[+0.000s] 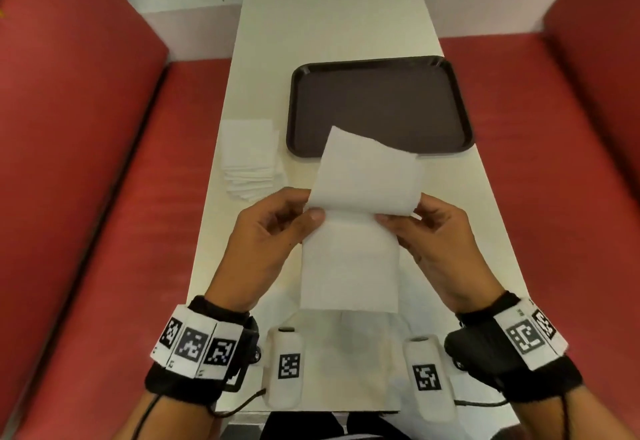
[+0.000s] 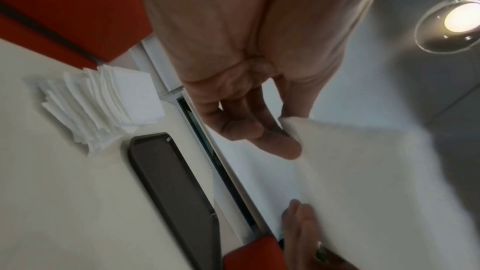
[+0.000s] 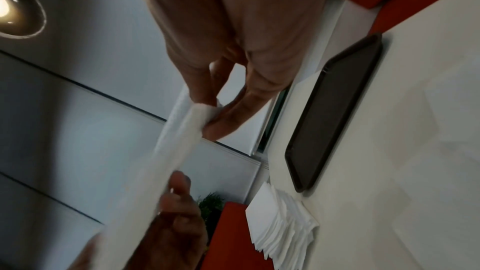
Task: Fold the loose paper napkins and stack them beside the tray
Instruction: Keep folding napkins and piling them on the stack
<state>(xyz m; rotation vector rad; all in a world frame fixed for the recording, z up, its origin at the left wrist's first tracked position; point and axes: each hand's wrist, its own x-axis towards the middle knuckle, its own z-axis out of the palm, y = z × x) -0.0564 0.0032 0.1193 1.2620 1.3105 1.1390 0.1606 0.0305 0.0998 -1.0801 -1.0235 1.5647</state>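
A white paper napkin [image 1: 349,228] is held up over the near half of the table [image 1: 332,20], between the person and the tray [image 1: 377,107]. Its long axis runs from the near edge toward the far edge; the far part is bent upward at a crease across the short axis, and that raised flap points at the tray, its far corner overlapping the tray's near rim in the head view. The lower part hangs toward the near edge, where more flat white paper [image 1: 346,353] is seen on the table.

The left hand [image 1: 266,232] pinches the napkin's left edge at the crease — thumb on top, fingers curled behind. The right hand [image 1: 440,235] pinches the right edge at the same line, thumb and forefinger closed on the paper. In the left wrist view the fingers [image 2: 241,128] are seen curled against the sheet's edge; the right wrist view shows the paper edge-on, blurred.

A stack of folded napkins [image 1: 252,159] lies at the table's left edge, just beside the tray's near-left corner — slightly fanned, not touching the tray as far as can be told. The dark tray sits toward the right edge, its long axis across the table. Red bench seats [image 1: 104,197] flank both sides.
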